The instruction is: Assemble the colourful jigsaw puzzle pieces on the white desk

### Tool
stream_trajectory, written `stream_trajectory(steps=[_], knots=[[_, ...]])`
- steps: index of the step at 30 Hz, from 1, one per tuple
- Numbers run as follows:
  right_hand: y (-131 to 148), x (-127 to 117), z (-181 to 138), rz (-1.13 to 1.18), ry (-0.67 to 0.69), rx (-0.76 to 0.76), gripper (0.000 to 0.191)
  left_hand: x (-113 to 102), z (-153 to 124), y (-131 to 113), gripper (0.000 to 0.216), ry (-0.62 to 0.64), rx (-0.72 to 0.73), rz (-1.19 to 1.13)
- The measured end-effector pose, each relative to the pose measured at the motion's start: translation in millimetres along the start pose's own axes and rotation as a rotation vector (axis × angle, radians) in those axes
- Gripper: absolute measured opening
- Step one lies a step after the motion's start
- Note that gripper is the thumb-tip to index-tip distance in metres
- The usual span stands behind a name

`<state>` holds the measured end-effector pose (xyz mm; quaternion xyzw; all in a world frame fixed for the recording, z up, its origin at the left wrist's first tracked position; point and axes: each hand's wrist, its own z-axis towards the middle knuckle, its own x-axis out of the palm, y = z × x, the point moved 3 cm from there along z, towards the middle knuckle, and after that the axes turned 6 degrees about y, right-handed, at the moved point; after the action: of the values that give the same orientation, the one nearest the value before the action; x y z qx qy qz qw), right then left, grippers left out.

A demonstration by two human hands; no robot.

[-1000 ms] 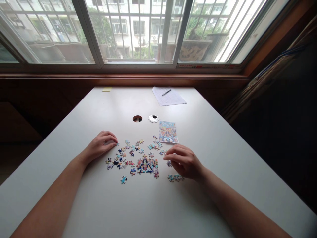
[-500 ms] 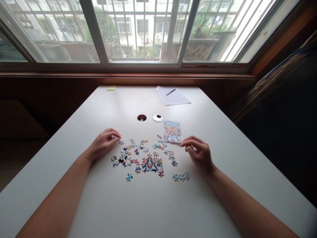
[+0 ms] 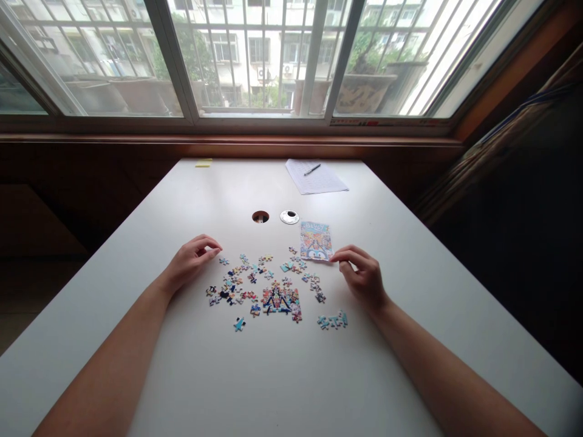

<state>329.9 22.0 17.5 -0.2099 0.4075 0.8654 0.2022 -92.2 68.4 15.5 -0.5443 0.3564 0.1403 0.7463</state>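
My left hand (image 3: 194, 261) rests at the left of the loose jigsaw pieces (image 3: 233, 280), its fingers gently bent, with a gap below the index finger and nothing visible in it. A small light-blue piece (image 3: 224, 261) lies just below its fingertips. My right hand (image 3: 362, 274) touches the lower right corner of the colourful picture sheet (image 3: 316, 240) with its outstretched fingertips; the thumb sits lower, apart from the sheet. Between the hands lies a joined section of puzzle (image 3: 282, 298). Several blue pieces (image 3: 332, 320) are grouped below the right hand, and another blue piece (image 3: 239, 324) lies at the lower left.
Farther back on the white table (image 3: 228, 188) are a round hole (image 3: 260, 216), a metal cover (image 3: 289, 217), paper sheets (image 3: 319, 182) with a pen (image 3: 312, 170), and a yellow sticky note (image 3: 203, 163). A barred window (image 3: 259, 60) stands beyond the table.
The view has shifted very slightly. My right hand stays at the sheet's corner and my left hand beside the pieces; no piece has visibly been moved.
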Motion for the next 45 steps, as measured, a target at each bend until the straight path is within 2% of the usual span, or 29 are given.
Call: stream_trajectory(steps=[8,13,23,35,45], knots=[[3,9,4,-0.073,0.06,-0.068,0.026,0,-2,1,0.031,-0.036,-0.028,0.034],[-1,14,6,-0.267,0.089,-0.138,0.028,0,-3,1,0.028,-0.064,-0.034,0.043],[-10,24,2,-0.486,0.2,-0.05,0.035,1,-5,6,0.024,-0.163,0.0,0.094],[-6,23,3,-0.561,0.153,0.025,0.03,2,-5,11,0.02,-0.209,-0.01,0.135],[-4,24,2,-0.611,0.157,0.026,0.026,3,-5,12,0.019,-0.215,-0.027,0.135]])
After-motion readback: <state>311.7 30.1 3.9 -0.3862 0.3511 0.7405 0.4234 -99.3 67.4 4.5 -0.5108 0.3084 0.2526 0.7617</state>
